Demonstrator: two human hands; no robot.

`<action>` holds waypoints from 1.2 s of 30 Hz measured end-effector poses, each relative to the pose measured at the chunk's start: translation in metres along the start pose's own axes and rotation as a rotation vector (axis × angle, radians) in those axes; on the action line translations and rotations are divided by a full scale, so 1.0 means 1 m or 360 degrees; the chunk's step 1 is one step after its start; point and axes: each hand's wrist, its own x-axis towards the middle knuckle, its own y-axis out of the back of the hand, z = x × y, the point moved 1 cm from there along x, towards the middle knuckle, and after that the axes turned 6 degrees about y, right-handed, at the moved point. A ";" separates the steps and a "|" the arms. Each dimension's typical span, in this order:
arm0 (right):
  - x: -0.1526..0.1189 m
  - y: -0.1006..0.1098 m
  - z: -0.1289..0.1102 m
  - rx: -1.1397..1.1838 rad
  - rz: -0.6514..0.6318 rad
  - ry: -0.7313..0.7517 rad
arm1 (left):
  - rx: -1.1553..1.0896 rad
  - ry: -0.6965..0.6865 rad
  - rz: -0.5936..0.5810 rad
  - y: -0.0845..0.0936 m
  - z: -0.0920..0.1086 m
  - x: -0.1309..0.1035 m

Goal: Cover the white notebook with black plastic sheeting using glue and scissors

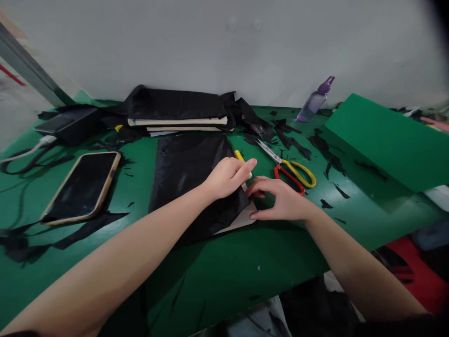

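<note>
Your right hand [280,199]: thumb and fingers parted, tips at right edge of pale card [235,224] showing from under black cloth [182,168]. Both lie left of that hand, flat on green table [224,267]; bare card corner points rightward at your thumb, right hand nearer to it. Long axis unclear, your left forearm crossing cloth. Your left hand [229,178] curled over cloth's right side; can't tell whether it grips yellow stick [239,155].

Remotely, I see black fabric [185,168], an off-white sheet [238,221], red-and-yellow-handled scissors [279,160], a purple bottle [313,105], and a green table [294,257].
</note>
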 end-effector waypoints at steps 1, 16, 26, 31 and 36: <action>0.000 0.000 0.002 0.0000 0.0013 -0.0026 | -0.0014 0.0015 -0.0007 0.000 0.000 0.000; -0.004 0.006 0.007 0.0167 0.0131 -0.0066 | -0.0232 0.0082 0.0014 0.004 -0.006 0.000; 0.001 0.007 0.013 -0.0020 0.0128 -0.0340 | -0.0060 0.0029 0.0001 0.005 -0.004 0.000; 0.001 0.010 0.010 -0.0075 0.0211 -0.0361 | 0.0002 -0.0108 0.0067 0.007 -0.001 0.002; 0.001 0.011 0.006 0.0020 0.0227 -0.0293 | -0.0019 -0.0123 0.0120 0.009 0.001 0.001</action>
